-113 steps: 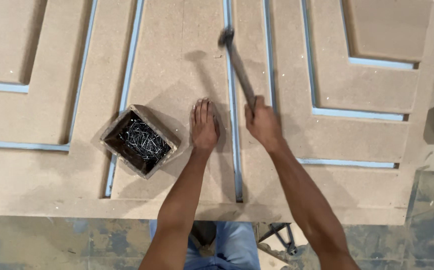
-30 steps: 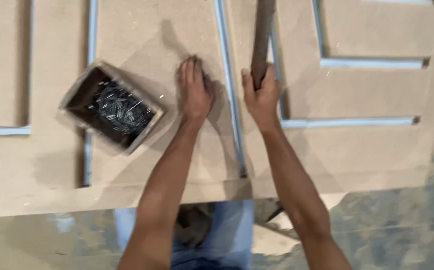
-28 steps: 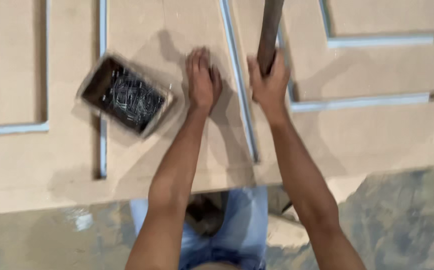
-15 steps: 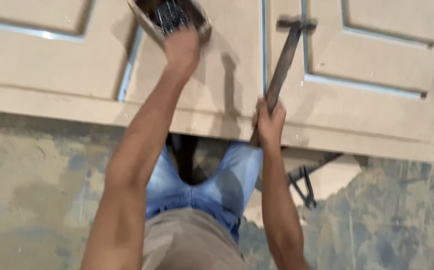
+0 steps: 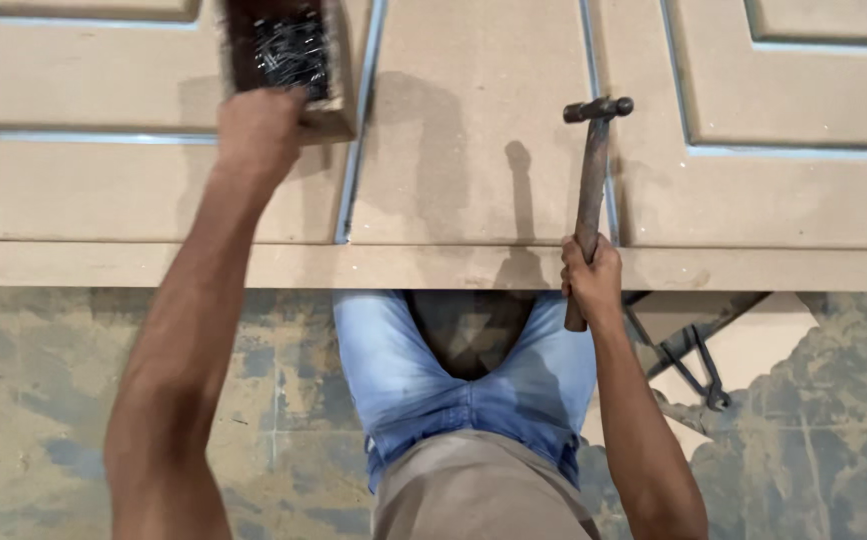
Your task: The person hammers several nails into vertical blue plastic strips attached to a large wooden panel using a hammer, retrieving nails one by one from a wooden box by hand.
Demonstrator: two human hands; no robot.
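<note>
Board (image 5: 474, 190) below; right hand (image 5: 591, 280) grips hammer (image 5: 592, 190) upright, head up; left hand (image 5: 257, 130) on nail box (image 5: 289, 55)

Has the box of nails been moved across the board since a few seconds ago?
Yes. The box of nails sat beside the left hand near the board's front edge; now it lies farther from that edge, the hand on it.

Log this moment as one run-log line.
left hand: on near edge of nail box | right hand: grips hammer, head up | grooved fibreboard panel beneath
</note>
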